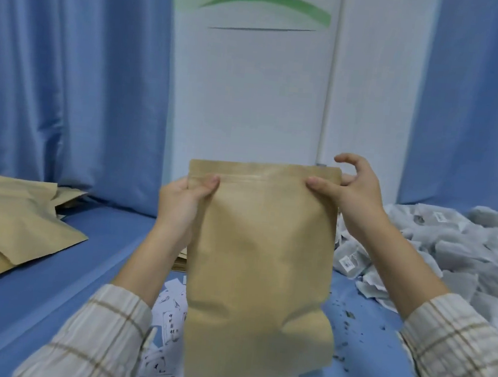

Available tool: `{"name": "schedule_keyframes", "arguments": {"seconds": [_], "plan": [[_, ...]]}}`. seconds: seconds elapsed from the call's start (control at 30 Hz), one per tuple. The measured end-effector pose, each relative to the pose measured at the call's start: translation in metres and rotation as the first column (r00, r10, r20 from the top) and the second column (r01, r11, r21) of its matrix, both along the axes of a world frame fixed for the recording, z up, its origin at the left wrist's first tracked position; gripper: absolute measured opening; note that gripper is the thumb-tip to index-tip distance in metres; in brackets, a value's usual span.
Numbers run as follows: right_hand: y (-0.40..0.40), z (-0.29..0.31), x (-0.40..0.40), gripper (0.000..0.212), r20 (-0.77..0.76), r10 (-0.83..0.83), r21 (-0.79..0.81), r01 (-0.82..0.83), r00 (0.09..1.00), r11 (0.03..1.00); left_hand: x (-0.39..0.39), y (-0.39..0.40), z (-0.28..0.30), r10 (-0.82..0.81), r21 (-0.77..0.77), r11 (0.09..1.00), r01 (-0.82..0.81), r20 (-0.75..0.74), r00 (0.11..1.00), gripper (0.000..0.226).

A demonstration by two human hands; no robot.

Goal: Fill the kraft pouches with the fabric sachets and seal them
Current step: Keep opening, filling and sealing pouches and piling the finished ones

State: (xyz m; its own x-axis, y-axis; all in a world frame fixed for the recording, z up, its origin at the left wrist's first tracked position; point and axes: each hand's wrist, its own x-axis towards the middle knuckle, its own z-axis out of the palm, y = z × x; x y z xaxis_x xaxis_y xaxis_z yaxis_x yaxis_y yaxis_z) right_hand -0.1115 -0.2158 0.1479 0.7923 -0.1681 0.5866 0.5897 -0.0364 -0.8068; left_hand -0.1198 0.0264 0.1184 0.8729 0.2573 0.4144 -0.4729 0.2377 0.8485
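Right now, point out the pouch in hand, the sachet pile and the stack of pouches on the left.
held kraft pouch (261, 250), head view, middle of its front panel
sachet pile (463, 251), head view, grey sachets on the right
pouch stack (10, 220), head view, top pouch's face

Tall tan kraft-paper pouch (261, 268): matt, faintly fibrous, softly creased near the base. Stacked flat kraft-paper pouches (10, 220): same matt tan finish. Heap of grey-white fabric sachets (454, 253): thin, gauzy, dull cloth. Blue table cover (75, 272): smooth, matt. Blue curtains (71, 65): pleated cloth. Small white printed paper slips (167, 332): smooth. Checked sleeves (99, 344): woven cloth.
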Motion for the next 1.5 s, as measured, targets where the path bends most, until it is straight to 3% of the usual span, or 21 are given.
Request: {"name": "schedule_keyframes", "arguments": {"seconds": [0.13,0.23,0.3,0.37,0.4,0.5,0.6,0.67,0.87,1.07,1.23,1.37,1.5], "plan": [[-0.013,-0.015,0.002,0.059,-0.076,-0.048,-0.056,0.044,0.996,0.997,0.007,-0.010,-0.009,-0.008,-0.026,1.000,0.007,-0.052,0.999,0.012],[-0.021,-0.012,0.006,0.049,-0.062,-0.179,-0.305,0.152,0.982,0.940,0.013,-0.018,-0.017,0.020,-0.014,1.000,-0.020,-0.039,0.999,0.020],[-0.017,-0.003,0.009,0.041,0.118,-0.289,-0.588,0.301,0.950,0.751,0.017,-0.024,-0.020,0.085,0.041,0.996,-0.085,-0.011,0.996,0.016],[0.002,0.008,0.011,0.044,0.324,-0.239,-0.741,0.403,0.915,0.538,0.019,-0.032,-0.019,0.107,0.129,0.986,-0.110,0.027,0.994,0.015],[0.015,0.013,0.011,0.046,0.342,-0.187,-0.786,0.389,0.921,0.480,0.020,-0.036,-0.018,0.100,0.159,0.982,-0.105,0.039,0.994,0.017],[0.045,0.022,0.017,0.044,0.194,-0.145,-0.886,0.237,0.970,0.397,0.020,-0.043,-0.015,0.069,0.158,0.985,-0.073,0.035,0.997,0.021],[0.051,0.023,0.026,0.027,0.137,-0.121,-0.867,0.178,0.983,0.466,0.021,-0.036,-0.018,0.023,0.136,0.990,-0.028,0.036,0.999,0.019],[0.053,0.018,0.030,0.028,0.138,-0.105,-0.860,0.172,0.985,0.481,0.022,-0.030,-0.020,0.037,0.171,0.984,-0.048,0.065,0.997,0.021],[0.062,0.016,0.034,0.032,0.097,-0.066,-0.876,0.117,0.993,0.467,0.029,-0.027,-0.029,0.181,0.203,0.958,-0.201,0.114,0.977,0.029],[0.067,0.017,0.036,0.036,0.105,-0.052,-0.870,0.116,0.993,0.479,0.032,-0.031,-0.038,0.379,0.283,0.850,-0.444,0.255,0.889,0.035],[0.069,0.018,0.035,0.037,0.040,-0.014,-0.884,0.042,0.999,0.465,0.033,-0.032,-0.040,0.337,0.282,0.874,-0.396,0.234,0.912,0.041],[0.070,0.022,0.037,0.013,0.008,-0.002,-0.829,0.008,1.000,0.560,0.031,-0.034,-0.039,0.234,0.306,0.910,-0.281,0.181,0.955,0.022],[0.067,0.019,0.040,0.021,0.049,0.025,-0.844,0.028,0.998,0.536,0.030,-0.028,-0.038,0.185,0.256,0.940,-0.225,0.172,0.968,0.012]]}}
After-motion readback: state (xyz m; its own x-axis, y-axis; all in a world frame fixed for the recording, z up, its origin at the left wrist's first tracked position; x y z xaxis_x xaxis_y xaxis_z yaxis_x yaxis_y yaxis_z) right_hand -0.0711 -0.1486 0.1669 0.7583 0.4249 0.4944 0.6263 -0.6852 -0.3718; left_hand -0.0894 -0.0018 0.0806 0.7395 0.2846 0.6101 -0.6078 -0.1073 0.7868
